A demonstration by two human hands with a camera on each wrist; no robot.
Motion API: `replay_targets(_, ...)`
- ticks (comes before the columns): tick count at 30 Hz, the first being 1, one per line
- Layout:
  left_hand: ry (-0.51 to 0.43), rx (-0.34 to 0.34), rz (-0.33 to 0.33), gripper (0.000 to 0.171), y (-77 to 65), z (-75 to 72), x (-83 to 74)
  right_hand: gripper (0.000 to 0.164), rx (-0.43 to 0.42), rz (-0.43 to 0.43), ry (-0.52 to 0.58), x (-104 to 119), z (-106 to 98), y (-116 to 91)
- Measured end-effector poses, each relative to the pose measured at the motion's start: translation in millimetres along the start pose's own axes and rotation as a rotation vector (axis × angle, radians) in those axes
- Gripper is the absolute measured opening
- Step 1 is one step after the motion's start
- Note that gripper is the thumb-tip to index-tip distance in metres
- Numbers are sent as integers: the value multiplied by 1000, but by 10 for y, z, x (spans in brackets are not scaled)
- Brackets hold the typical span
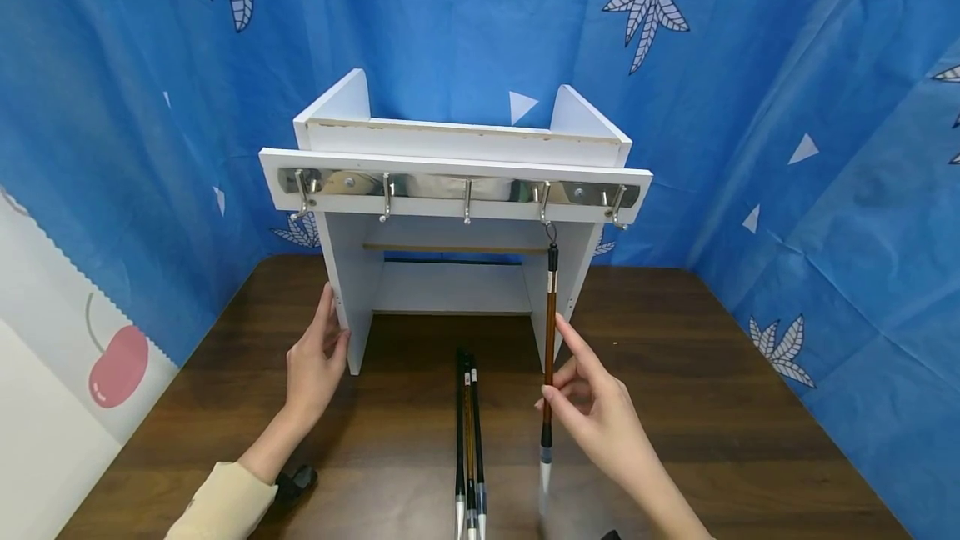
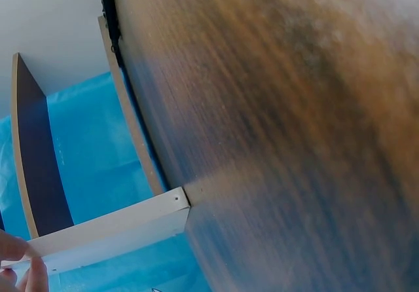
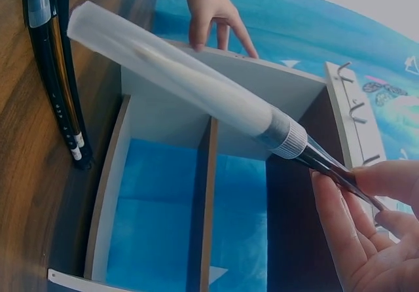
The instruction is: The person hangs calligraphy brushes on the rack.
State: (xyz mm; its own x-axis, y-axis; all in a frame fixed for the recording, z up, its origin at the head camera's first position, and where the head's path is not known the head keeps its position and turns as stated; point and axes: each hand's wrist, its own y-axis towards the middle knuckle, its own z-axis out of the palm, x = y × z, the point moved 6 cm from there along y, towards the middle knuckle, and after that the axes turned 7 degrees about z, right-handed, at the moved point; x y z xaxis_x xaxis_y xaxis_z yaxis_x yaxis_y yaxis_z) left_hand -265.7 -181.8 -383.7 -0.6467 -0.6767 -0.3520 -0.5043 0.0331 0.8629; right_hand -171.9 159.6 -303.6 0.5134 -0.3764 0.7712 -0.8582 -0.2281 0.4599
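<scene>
My right hand (image 1: 596,411) pinches a brown-handled writing brush (image 1: 551,315) between thumb and fingers. The brush stands upright, with its white tip (image 3: 190,86) under a clear cap at the bottom. At its top, the hanging loop (image 1: 551,232) meets the lower end of a metal hook (image 1: 544,200), the second from the right. That hook is on the front rail of a white shelf unit (image 1: 450,144). My left hand (image 1: 311,369) rests against the unit's left side panel (image 1: 343,298), its fingers fairly straight along the outer side in the right wrist view.
Three more brushes (image 1: 469,432) with capped tips lie together on the dark wooden table (image 1: 675,407), in front of the unit. Several other hooks (image 1: 387,197) line the rail. A blue patterned curtain (image 1: 465,15) hangs behind, and a black object (image 1: 296,483) lies by the left sleeve.
</scene>
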Motion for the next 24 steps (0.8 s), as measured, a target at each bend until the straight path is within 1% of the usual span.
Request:
replay_targets(4, -2, -2, 2, 89, 7, 4, 1, 85, -4, -1, -26, 56, -9, 21)
replay_targets(7, -5, -2, 3, 89, 14, 9, -2, 85, -13, -3, -48, 151, -19, 42)
replay_targets(11, -5, -1, 2, 89, 18, 11, -5, 83, -22, -1, -51, 231, -30, 61)
replay_targets(13, -3, 0, 1, 89, 17, 9, -6, 83, -20, -1, -45, 214, -32, 64)
replay_targets(19, 5, 2, -2, 89, 10, 1, 2, 85, -1, 14, -26, 59, -24, 79)
replay_targets(24, 6, 7, -1, 89, 9, 2, 12, 86, -10, 22, -39, 25, -26, 93)
